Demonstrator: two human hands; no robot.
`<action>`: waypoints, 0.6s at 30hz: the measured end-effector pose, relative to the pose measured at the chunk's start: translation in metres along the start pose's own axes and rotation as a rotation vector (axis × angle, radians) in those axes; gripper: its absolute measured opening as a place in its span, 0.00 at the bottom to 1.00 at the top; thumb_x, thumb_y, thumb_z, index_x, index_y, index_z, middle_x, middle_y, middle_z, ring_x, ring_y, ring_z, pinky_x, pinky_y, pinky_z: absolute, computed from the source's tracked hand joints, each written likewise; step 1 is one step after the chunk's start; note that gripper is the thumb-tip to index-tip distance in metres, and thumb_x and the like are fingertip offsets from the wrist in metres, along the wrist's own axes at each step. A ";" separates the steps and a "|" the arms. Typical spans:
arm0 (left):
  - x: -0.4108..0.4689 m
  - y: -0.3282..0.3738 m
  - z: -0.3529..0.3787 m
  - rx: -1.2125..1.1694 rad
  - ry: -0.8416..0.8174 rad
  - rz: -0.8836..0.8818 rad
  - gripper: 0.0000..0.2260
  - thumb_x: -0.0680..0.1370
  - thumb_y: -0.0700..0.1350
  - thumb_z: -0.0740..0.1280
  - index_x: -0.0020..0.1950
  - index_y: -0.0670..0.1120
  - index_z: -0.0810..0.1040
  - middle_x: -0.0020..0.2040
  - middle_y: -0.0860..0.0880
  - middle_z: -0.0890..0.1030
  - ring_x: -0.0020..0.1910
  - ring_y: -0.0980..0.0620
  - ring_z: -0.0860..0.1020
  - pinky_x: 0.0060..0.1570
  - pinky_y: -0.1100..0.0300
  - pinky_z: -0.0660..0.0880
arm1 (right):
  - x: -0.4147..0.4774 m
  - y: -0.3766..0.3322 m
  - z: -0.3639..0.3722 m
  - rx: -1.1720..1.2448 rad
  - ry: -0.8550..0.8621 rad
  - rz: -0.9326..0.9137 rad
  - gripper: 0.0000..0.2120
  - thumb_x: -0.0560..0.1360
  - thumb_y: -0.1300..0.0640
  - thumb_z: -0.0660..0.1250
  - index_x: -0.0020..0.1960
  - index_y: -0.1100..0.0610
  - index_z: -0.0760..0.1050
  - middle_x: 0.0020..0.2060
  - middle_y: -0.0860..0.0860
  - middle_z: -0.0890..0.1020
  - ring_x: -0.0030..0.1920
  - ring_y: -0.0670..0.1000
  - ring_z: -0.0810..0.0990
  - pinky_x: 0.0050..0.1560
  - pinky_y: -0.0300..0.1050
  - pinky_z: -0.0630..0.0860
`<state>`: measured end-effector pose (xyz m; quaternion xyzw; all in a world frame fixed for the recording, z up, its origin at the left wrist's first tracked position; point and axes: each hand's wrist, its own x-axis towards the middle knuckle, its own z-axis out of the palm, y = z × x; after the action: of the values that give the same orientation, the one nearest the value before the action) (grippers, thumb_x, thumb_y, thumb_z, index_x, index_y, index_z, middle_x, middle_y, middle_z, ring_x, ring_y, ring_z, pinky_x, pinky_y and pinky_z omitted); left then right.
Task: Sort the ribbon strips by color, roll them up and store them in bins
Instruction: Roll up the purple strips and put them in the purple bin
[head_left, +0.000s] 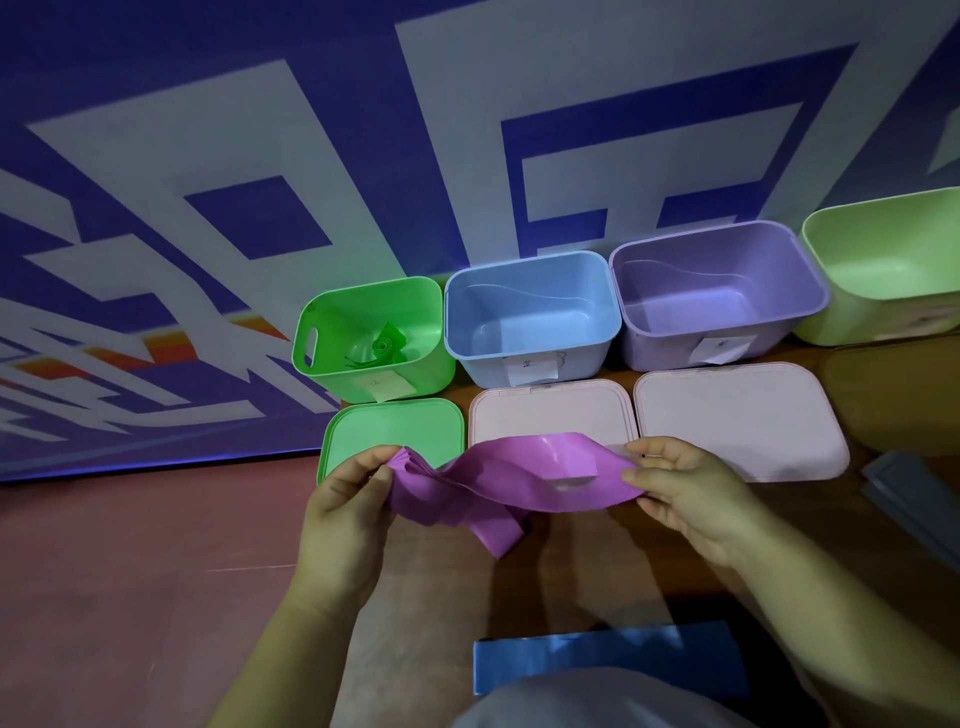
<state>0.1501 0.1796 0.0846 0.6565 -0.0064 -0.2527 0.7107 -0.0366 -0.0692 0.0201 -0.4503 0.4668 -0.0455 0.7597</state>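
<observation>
Nearest me: blue strip (608, 657) lies flat on the table. Just beyond it, purple ribbon (509, 478) hangs slack and twisted, off the table, between both hands. Left hand (345, 499) pinches the bunched end; right hand (685, 488) pinches the flatter end, thumb on top. Judgement: light, limp, glossy, likely slippery; take hold at one end and roll tight. Further out: green lid (395, 421) and two pink lids (737, 410) lie flat before the bins; low, little obstruction. Farthest: green bin (363, 291) holding a rolled green strip (382, 345), blue bin (524, 260), purple bin (711, 231), the likely target
</observation>
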 end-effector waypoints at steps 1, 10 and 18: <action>0.000 0.000 0.000 0.004 0.000 -0.003 0.13 0.80 0.30 0.58 0.49 0.42 0.81 0.42 0.45 0.84 0.40 0.52 0.81 0.41 0.63 0.80 | 0.000 0.000 0.001 -0.029 0.018 -0.017 0.12 0.74 0.68 0.70 0.51 0.53 0.79 0.46 0.49 0.85 0.48 0.49 0.80 0.54 0.47 0.73; 0.000 -0.005 0.000 0.018 0.004 -0.010 0.12 0.80 0.30 0.58 0.50 0.41 0.80 0.41 0.46 0.84 0.39 0.52 0.80 0.39 0.63 0.79 | 0.003 0.001 -0.001 -0.041 0.063 -0.116 0.12 0.74 0.70 0.69 0.50 0.55 0.78 0.46 0.56 0.83 0.45 0.52 0.82 0.49 0.49 0.78; 0.002 -0.009 -0.002 0.022 0.017 -0.020 0.14 0.80 0.30 0.58 0.48 0.42 0.81 0.41 0.46 0.84 0.39 0.52 0.80 0.38 0.63 0.79 | 0.002 -0.011 -0.003 0.492 -0.161 0.104 0.15 0.78 0.70 0.56 0.55 0.54 0.74 0.44 0.55 0.83 0.40 0.53 0.83 0.47 0.51 0.79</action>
<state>0.1489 0.1804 0.0755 0.6664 0.0033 -0.2541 0.7009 -0.0339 -0.0787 0.0262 -0.2297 0.4022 -0.0824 0.8824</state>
